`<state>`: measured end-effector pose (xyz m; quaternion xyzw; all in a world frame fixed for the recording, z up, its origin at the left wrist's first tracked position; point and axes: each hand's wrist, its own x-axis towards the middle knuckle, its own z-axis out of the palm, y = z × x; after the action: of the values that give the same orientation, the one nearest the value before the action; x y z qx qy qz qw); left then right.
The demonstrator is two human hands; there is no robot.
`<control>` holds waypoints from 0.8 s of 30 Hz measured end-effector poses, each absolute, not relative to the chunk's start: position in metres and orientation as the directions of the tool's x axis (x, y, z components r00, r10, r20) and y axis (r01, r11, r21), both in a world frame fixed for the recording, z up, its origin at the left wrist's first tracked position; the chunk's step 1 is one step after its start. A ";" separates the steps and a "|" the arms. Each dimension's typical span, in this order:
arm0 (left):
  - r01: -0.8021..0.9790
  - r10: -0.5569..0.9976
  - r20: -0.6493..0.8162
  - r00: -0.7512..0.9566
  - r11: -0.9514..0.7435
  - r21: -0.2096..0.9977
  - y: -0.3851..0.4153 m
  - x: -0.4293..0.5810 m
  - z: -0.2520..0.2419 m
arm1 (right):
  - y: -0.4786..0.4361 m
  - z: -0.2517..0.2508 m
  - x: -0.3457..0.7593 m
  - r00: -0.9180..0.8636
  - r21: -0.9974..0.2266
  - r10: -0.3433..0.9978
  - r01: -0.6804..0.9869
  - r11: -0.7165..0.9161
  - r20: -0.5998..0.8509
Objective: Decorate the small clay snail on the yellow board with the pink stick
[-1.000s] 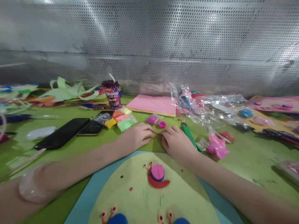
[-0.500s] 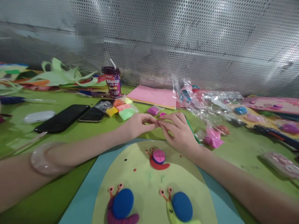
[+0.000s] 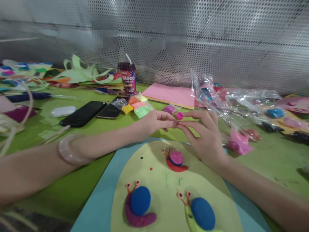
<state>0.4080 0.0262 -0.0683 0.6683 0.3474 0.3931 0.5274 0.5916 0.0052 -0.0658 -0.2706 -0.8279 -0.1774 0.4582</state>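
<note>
My left hand [image 3: 154, 125] and my right hand [image 3: 206, 133] meet fingertip to fingertip above the far edge of a blue-and-yellow paper picture [image 3: 145, 206]. Both are closed in a pinch; whatever lies between the tips is too small to make out. A bright pink round piece [image 3: 180, 115] shows just beyond my right index finger. On the picture are three clay snails: a red one with a pink-topped shell [image 3: 176, 158], a purple one with a blue shell [image 3: 140, 200], and a yellow-green one with a blue shell [image 3: 203, 214].
Behind my hands lie bagged coloured clay [image 3: 142, 111], two phones [image 3: 83, 113], pink paper [image 3: 170, 94] and a drink cup with a straw [image 3: 127, 79]. Clear plastic wrappers [image 3: 231, 100] and a pink clay bag [image 3: 239, 142] are at the right. A perforated metal panel [image 3: 149, 42] rises behind.
The view has shifted, so most things appear farther right. My right index finger has straightened out, and more of the pink round piece shows. The fingertips still meet.
</note>
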 end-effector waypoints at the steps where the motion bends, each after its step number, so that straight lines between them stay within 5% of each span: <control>1: 0.041 0.875 0.163 0.457 -0.204 0.978 0.027 0.408 -0.069 | 0.006 -0.066 0.592 -0.433 0.046 0.286 0.612 0.789 0.855; 13: -0.046 0.853 0.077 0.516 -0.062 0.997 0.032 0.408 -0.073 | 0.005 -0.065 0.594 -0.475 0.098 0.274 0.620 0.778 0.836; 24: -0.039 0.880 0.122 0.459 -0.117 0.992 0.027 0.409 -0.069 | 0.005 -0.064 0.593 -0.456 0.115 0.259 0.644 0.756 0.851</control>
<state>0.4090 0.0272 -0.0688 0.6315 0.3327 0.3996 0.5751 0.5932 0.0050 -0.0641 -0.2736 -0.8254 -0.2166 0.4438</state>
